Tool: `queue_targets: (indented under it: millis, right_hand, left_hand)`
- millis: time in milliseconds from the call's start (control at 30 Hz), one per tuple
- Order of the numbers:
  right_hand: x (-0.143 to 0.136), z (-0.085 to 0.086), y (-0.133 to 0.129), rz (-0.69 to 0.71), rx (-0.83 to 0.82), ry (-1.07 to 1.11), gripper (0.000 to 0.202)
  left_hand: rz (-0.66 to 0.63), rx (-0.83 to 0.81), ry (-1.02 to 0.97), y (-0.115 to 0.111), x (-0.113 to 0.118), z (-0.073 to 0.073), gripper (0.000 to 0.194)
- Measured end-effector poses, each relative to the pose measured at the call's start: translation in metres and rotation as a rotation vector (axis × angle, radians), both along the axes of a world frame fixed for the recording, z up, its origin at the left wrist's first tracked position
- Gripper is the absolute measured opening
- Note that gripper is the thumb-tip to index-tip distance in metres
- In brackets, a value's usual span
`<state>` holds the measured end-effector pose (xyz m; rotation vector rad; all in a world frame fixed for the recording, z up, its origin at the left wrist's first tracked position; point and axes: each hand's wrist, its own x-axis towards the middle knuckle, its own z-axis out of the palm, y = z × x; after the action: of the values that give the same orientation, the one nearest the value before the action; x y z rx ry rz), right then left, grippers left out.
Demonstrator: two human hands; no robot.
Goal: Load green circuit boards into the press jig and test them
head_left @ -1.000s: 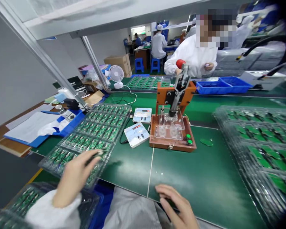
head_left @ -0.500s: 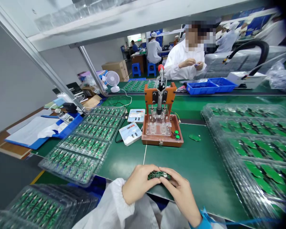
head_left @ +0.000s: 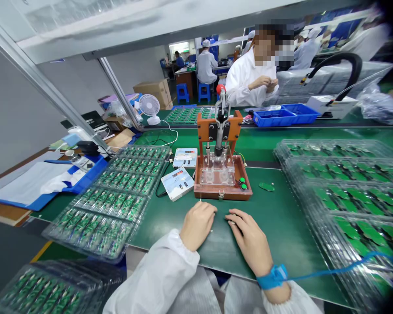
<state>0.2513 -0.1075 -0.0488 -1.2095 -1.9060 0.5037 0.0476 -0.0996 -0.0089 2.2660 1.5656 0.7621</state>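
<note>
Step in hand: both my hands rest low on the green matted surface (head_left: 281,226), near its front edge. They lie just before the brown box-shaped test fixture (head_left: 222,192). I judge this a pause between handling a piece and loading the fixture.
Left hand: my left hand (head_left: 198,224) lies knuckles up, fingers curled narrow into a loose fist. Whether anything sits inside it, I cannot tell.
Right hand: my right hand (head_left: 250,240) lies palm down, its fingers bent onto the mat. A small dark spot shows at the fingertips, too small to name, so I cannot tell if they hold it.
Wrist: a blue fabric strap (head_left: 275,275) circles my right wrist, and its thin blue cord runs off toward the right edge.
Fixture: it has an orange upright, a metal lever with a red knob, a clear glossy plate in the tray and two green round buttons (head_left: 241,183).
Loose piece: a small flat green circuit board (head_left: 267,187) lies just right of the fixture, apart from both hands.
Next move calls for: I judge that a short forward reach with a light pinch at the board's edges would be needed.
Left side: clear ribbed plastic trays of green boards (head_left: 118,196) sit there, with two white flat meter boxes (head_left: 177,183) beside them.
Right side: more clear trays (head_left: 347,192) are stacked along the right edge.
</note>
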Motion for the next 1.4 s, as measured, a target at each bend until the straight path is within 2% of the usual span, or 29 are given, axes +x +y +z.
queue_targets:
  millis: [100, 233, 400, 600, 833, 967, 1100, 1267, 1400]
  right_hand:
    - [-0.004, 0.002, -0.002, 0.039, 0.03, -0.091, 0.028]
    - [-0.003, 0.007, -0.011, 0.157, 0.014, -0.141, 0.031]
    - [-0.001, 0.006, -0.023, 0.245, 0.012, -0.23, 0.035]
    - [-0.001, -0.002, -0.02, 0.163, 0.007, -0.207, 0.033]
    - [0.001, 0.002, -0.022, -0.044, -0.003, -0.175, 0.041]
    - [-0.004, 0.005, -0.022, -0.015, 0.038, -0.256, 0.043]
    - [-0.013, 0.006, -0.02, 0.015, 0.063, -0.3, 0.039]
    - [-0.017, 0.004, -0.018, 0.051, 0.025, -0.261, 0.029]
    - [-0.016, 0.006, -0.016, 0.078, 0.031, -0.228, 0.025]
  left_hand:
    - [-0.037, -0.046, -0.084, -0.002, 0.007, -0.008, 0.012]
    - [-0.125, -0.117, -0.255, -0.008, -0.004, -0.006, 0.035]
    - [-0.13, -0.047, -0.3, -0.01, -0.03, -0.006, 0.014]
    - [-0.14, -0.004, -0.281, -0.006, -0.038, -0.014, 0.021]
    - [-0.148, 0.031, -0.224, -0.02, -0.044, -0.008, 0.019]
    - [-0.204, 0.034, -0.133, -0.03, -0.045, -0.01, 0.025]
    - [-0.266, 0.047, -0.059, -0.03, -0.044, -0.013, 0.034]
    - [-0.281, 0.105, -0.028, -0.027, -0.043, -0.012, 0.031]
    - [-0.238, 0.163, -0.008, -0.027, -0.04, -0.01, 0.026]
